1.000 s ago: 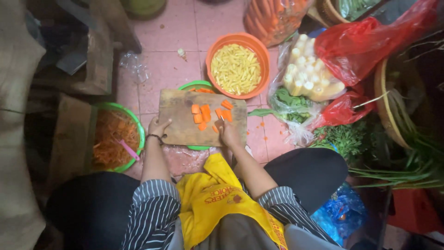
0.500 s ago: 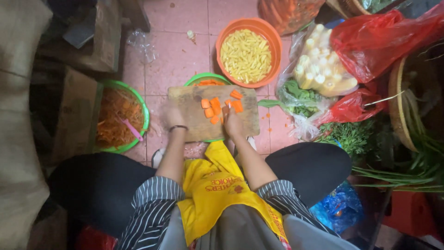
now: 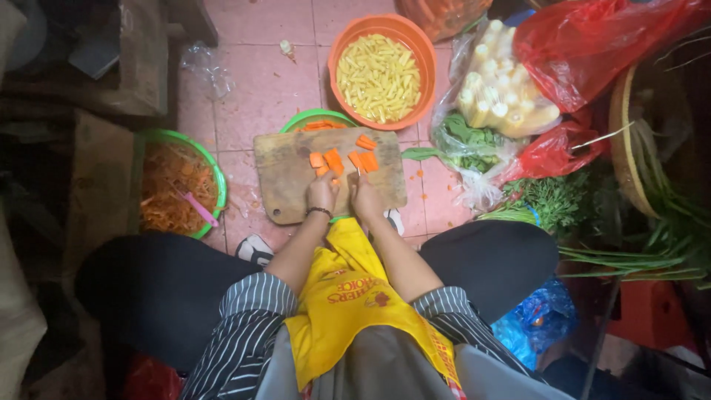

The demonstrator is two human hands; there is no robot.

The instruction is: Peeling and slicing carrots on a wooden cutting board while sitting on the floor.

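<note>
Seen from the head camera, an orange bowl (image 3: 383, 70) of pale yellow cut strips sits on the pink tiled floor (image 3: 259, 81) above the work. To the left stands a green basin (image 3: 180, 183) of orange peelings with a pink peeler in it. To the right lie a clear bag of baby corn (image 3: 502, 92), red plastic bags (image 3: 592, 44) and leafy greens (image 3: 548, 200). A wooden cutting board (image 3: 285, 178) rests over a second green bowl (image 3: 318, 118). On the board lie orange carrot pieces (image 3: 344, 159), flat chunks clustered near its far right part. The left hand (image 3: 323, 192) is curled, fingers together, pressing by the pieces. The right hand (image 3: 365, 196) is closed around a small knife; the blade is barely visible.
</note>
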